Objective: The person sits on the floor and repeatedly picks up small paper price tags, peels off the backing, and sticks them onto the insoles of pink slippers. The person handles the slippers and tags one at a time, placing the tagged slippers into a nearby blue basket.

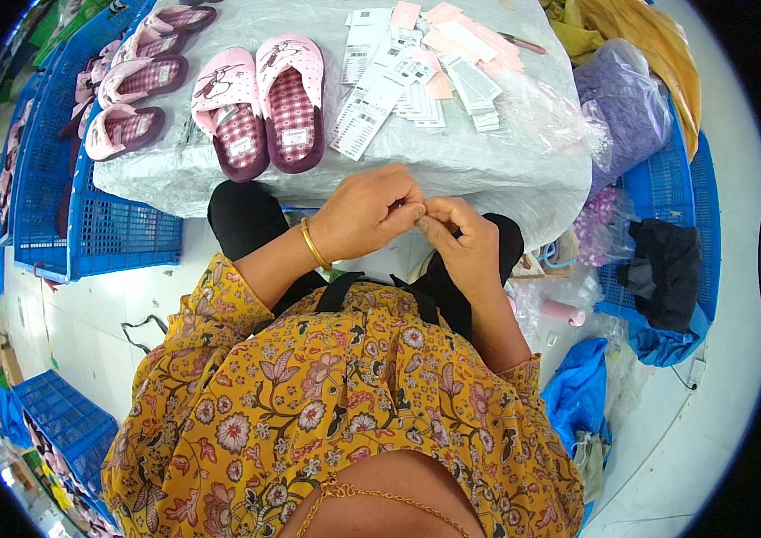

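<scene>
Nearest to me is a mustard floral cloth shirt (327, 394), and beyond it I see both hands raised by the near edge of a table (519, 170) wrapped in clear plastic. The left hand (367, 211), with a gold-coloured bangle (312, 244) at its wrist, has thumb and fingers drawn together; the right hand (463, 235) is pinched in too, and their tips meet. I cannot tell whether anything small sits between them.

Farther off I see a pink-and-maroon checked cloth slipper (235, 117) and its patterned pink-and-maroon mate (293, 99), side by side. Both lie left of and beyond the left hand, apart from it. Their closed toes point far, tipped slightly left, and their open heels face near, so the long axes run near to far. Along the table's left edge I see more pink slippers (140, 78) in a row, toes to the left.

Right of the pair lie white printed paper labels (371, 112), the longest slanting from near left to far right. Pink paper cards (448, 40) lie farther still.
</scene>
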### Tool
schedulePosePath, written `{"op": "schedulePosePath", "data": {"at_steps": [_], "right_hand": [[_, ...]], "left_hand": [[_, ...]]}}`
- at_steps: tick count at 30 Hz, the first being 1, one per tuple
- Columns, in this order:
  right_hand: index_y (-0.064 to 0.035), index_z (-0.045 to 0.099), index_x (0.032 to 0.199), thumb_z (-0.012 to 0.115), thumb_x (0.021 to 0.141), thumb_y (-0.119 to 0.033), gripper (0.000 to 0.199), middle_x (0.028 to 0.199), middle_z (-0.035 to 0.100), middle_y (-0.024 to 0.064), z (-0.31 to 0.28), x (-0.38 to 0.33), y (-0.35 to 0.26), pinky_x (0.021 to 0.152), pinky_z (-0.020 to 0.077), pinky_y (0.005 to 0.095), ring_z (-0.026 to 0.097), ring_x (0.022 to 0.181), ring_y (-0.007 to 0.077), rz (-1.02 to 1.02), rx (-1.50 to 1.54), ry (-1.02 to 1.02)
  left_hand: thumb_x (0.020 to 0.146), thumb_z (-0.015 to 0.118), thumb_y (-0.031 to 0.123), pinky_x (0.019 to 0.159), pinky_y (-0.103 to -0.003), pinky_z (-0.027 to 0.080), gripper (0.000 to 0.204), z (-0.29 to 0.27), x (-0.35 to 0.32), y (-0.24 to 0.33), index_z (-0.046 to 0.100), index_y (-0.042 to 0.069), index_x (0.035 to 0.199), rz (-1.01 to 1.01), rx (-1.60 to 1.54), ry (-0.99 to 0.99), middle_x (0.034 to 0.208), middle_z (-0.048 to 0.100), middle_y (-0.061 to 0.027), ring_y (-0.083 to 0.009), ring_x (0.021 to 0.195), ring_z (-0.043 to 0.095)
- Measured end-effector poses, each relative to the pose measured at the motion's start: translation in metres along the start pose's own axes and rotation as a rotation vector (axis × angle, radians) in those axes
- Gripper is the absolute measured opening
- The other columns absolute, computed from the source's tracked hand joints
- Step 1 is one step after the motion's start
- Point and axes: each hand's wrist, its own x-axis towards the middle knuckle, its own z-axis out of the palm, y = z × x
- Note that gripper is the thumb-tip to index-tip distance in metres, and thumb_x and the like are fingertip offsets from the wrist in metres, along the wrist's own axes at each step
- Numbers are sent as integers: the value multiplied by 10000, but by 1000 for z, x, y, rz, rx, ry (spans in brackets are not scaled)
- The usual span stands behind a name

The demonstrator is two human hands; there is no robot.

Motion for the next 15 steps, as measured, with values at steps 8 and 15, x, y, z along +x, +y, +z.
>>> {"op": "schedulePosePath", "data": {"at_steps": [8,15], "right_hand": [[-43,682,956,724,844,-80,125,936,648,62,-6,3,7,703,505,270,619,782,142,-97,-83,15],[-38,678,957,717,856,-83,117,969,645,59,-4,1,16,709,501,261,608,791,127,-70,-39,5]], "left_hand": [[719,700,107,983,-413,373,344,-40,5,-22,645,73,1057,110,839,94,1077,629,-73,-248,1132,539],[761,633,90,956,-400,388,250,-51,13,-41,665,76,1009,116,1013,-38,1010,649,-50,-225,1052,578]]}}
